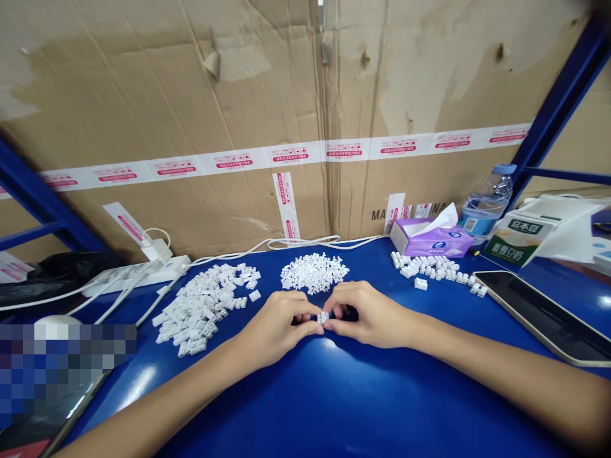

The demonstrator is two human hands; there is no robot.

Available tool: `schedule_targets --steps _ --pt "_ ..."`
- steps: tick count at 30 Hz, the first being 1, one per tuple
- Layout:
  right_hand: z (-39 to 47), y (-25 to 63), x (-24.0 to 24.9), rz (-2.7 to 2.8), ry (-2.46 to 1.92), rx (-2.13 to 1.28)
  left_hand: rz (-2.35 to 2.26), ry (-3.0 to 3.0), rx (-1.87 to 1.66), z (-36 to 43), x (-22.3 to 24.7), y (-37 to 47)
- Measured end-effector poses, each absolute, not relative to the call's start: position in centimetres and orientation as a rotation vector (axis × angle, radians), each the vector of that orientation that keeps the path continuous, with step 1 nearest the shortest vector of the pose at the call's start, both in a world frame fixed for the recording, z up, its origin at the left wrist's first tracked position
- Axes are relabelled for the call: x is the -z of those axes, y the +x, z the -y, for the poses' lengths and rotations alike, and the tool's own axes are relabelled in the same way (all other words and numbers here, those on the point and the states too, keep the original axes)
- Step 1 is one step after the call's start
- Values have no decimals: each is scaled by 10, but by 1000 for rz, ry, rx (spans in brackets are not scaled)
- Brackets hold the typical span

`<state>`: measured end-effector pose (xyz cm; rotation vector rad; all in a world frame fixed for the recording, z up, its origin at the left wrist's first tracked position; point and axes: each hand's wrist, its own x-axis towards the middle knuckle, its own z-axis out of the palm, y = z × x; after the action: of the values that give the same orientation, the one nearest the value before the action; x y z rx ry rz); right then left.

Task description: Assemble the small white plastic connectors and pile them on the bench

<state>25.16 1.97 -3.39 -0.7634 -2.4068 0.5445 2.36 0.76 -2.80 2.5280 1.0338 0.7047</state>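
Note:
Between the fingertips of both hands is a small white plastic block (323, 317), held just above the blue table (305, 407). My left hand (281, 321) pinches it from the left, thumb and fingers closed. From the right, my right hand (365, 315) pinches the same piece. Behind my left wrist lies a large heap of white plastic blocks (205, 302). A pile of smaller white pieces (314, 272) sits beyond both hands. Farther right, a loose group of white blocks (436, 267) lies partly in rows. Fine detail of the held piece is covered by fingers.
At the right are a phone (548, 312), a purple tissue box (429, 238), a water bottle (487, 203) and a green-and-white carton (520, 232). A power strip (143, 273) with white cables stands at the left. Cardboard (238, 83) walls the back.

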Motion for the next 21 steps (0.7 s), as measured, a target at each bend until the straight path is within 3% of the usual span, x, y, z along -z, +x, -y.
schedule_targets --steps 21 --pt "-22 253 35 2332 -672 -504 -1122 2310 -655 -7 22 25"
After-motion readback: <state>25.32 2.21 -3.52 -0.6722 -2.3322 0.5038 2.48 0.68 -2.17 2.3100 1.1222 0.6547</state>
